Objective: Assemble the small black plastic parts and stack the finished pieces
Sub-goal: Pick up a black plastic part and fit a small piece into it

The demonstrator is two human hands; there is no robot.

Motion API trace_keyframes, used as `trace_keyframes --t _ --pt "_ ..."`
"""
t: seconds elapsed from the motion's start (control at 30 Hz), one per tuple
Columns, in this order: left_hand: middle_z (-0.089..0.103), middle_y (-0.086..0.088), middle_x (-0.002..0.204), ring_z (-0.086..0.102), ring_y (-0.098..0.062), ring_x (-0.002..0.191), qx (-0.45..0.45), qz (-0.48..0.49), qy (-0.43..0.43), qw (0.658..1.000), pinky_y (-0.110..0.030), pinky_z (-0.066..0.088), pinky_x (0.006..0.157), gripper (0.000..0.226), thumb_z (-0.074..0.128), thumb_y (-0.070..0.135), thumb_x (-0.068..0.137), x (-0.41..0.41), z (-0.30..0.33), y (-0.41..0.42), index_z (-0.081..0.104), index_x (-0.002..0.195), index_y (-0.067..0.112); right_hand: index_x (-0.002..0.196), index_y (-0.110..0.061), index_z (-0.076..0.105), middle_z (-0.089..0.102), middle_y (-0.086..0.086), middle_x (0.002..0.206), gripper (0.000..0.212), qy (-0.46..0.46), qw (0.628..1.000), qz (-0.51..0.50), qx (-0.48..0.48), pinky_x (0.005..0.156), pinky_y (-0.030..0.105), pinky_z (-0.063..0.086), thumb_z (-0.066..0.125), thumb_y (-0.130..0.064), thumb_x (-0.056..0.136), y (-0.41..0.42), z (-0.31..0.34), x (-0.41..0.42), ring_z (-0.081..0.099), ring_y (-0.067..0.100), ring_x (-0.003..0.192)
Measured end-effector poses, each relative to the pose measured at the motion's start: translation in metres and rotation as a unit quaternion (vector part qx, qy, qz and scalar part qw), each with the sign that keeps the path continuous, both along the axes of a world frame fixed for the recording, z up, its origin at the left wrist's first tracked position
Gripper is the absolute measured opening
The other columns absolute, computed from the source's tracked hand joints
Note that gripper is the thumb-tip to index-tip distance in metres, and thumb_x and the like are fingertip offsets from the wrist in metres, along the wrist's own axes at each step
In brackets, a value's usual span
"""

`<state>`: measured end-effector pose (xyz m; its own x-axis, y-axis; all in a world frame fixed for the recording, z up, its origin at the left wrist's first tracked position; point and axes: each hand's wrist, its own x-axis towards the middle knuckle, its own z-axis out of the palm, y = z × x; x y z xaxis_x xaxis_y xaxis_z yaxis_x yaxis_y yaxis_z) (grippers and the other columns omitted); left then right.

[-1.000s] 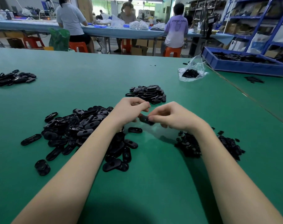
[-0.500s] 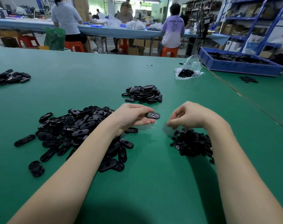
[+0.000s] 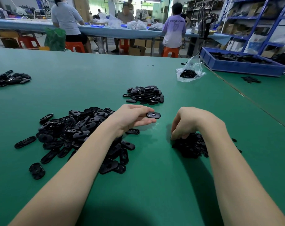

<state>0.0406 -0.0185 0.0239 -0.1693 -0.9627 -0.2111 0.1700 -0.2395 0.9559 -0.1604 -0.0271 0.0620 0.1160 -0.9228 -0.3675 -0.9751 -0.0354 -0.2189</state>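
— What's moved since a second ago?

— Both hands were together on one part; they have since split. My right hand (image 3: 189, 121) has dropped onto the heap of small black bits (image 3: 191, 146) near the right, and the left hand (image 3: 135, 117) stays up with the oval black piece (image 3: 153, 115).

— How's each grip?

— Left grip: thumb and fingers pinching the oval piece at one end, flat side up, held above the green counter (image 3: 93, 82). Right grip: fingers curled down into the small bits; whether they pinch one I cannot tell.

— And the counter itself?

— Green matte surface. A big loose pile of oval shells (image 3: 76, 132) lies under and left of the left forearm. Beyond the hands sits a tidier mound of finished pieces (image 3: 145, 95). Far left, another black heap (image 3: 9, 78). Far right, a clear plastic bag (image 3: 189, 70) with black parts, and behind it a blue tray (image 3: 239, 66) full of more.

— The room?

— A workshop. Across an aisle a long blue-covered table (image 3: 115, 32) with people seated on orange stools (image 3: 170, 51). Blue metal shelving (image 3: 259, 18) with cartons stands on the right.
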Motion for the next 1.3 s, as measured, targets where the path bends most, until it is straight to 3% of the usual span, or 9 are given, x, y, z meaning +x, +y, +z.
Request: trace_keyframes --t 0.13,0.27,0.4,0.53,0.73,1.0,1.17,1.3 --pt "0.075 -0.019 0.100 0.076 -0.025 0.092 -0.007 0.000 0.006 1.000 -0.018 0.060 0.074 0.017 0.055 -0.007 0.097 0.001 -0.004 -0.002 0.070 0.103 -0.001 0.085 -0.020 0.079 0.079 0.000 0.077 0.004 -0.165 0.986 0.002 -0.002 0.057 0.018 0.052 0.077 -0.018 0.088 -0.002 0.000 -0.009 0.070 0.005 0.062" --pt "0.076 -0.018 0.100 0.076 -0.027 0.093 -0.009 0.007 0.015 1.000 -0.020 0.060 0.076 0.019 0.056 -0.009 0.096 -0.001 -0.004 -0.002 0.072 0.102 0.000 0.093 -0.003 0.075 0.074 0.008 0.076 0.007 -0.436 0.898 -0.063 -0.007 0.060 0.020 0.057 0.068 -0.003 0.096 -0.003 -0.004 -0.008 0.072 0.010 0.066" --pt "0.076 -0.017 0.099 0.075 -0.028 0.095 -0.007 0.002 0.040 0.999 -0.019 0.059 0.077 0.020 0.058 -0.009 0.095 -0.002 -0.004 0.000 0.072 0.105 0.000 0.095 0.000 0.075 0.073 0.011 0.077 0.007 -0.538 0.837 -0.088 -0.041 0.065 0.023 0.060 0.068 0.001 0.094 -0.003 -0.010 0.004 0.071 0.015 0.069" --pt "0.075 -0.019 0.102 0.075 -0.028 0.096 0.000 0.005 0.078 0.997 -0.020 0.059 0.076 0.019 0.060 -0.008 0.093 -0.001 -0.003 0.000 0.070 0.109 -0.004 0.091 -0.011 0.079 0.074 0.002 0.079 0.006 -0.485 0.866 -0.077 -0.097 0.063 0.022 0.058 0.074 -0.009 0.093 -0.005 -0.015 0.007 0.070 0.010 0.068" --pt "0.074 -0.023 0.106 0.074 -0.030 0.101 0.009 -0.002 0.111 0.994 -0.023 0.059 0.080 0.022 0.060 -0.011 0.092 -0.001 -0.002 -0.001 0.068 0.112 -0.005 0.085 -0.023 0.079 0.072 -0.009 0.069 0.006 -0.392 0.902 -0.061 -0.171 0.048 0.011 0.043 0.076 -0.021 0.089 -0.007 -0.017 0.006 0.059 -0.001 0.052" --pt "0.074 -0.020 0.109 0.074 -0.028 0.101 0.006 -0.002 0.149 0.989 -0.022 0.059 0.079 0.027 0.058 -0.014 0.090 -0.003 -0.004 0.000 0.067 0.113 -0.003 0.081 -0.027 0.081 0.067 -0.019 0.061 0.004 -0.442 0.874 -0.081 -0.185 0.057 0.013 0.039 0.080 -0.026 0.085 -0.011 -0.022 0.015 0.053 -0.007 0.049" --pt "0.074 -0.020 0.110 0.074 -0.028 0.102 0.009 0.003 0.162 0.987 -0.022 0.059 0.078 0.027 0.058 -0.015 0.090 -0.004 -0.005 0.000 0.067 0.113 -0.004 0.083 -0.026 0.082 0.064 -0.023 0.056 0.001 -0.450 0.871 -0.080 -0.178 0.049 0.005 0.034 0.082 -0.026 0.084 -0.012 -0.023 0.014 0.053 -0.009 0.047" --pt "0.074 -0.020 0.110 0.074 -0.027 0.101 0.010 0.007 0.167 0.986 -0.022 0.059 0.077 0.027 0.058 -0.015 0.090 -0.005 -0.004 0.000 0.067 0.113 -0.005 0.083 -0.027 0.081 0.076 -0.011 0.076 0.003 -0.456 0.868 -0.082 -0.181 0.067 0.014 0.045 0.083 -0.025 0.083 -0.010 -0.022 0.016 0.067 -0.002 0.073"
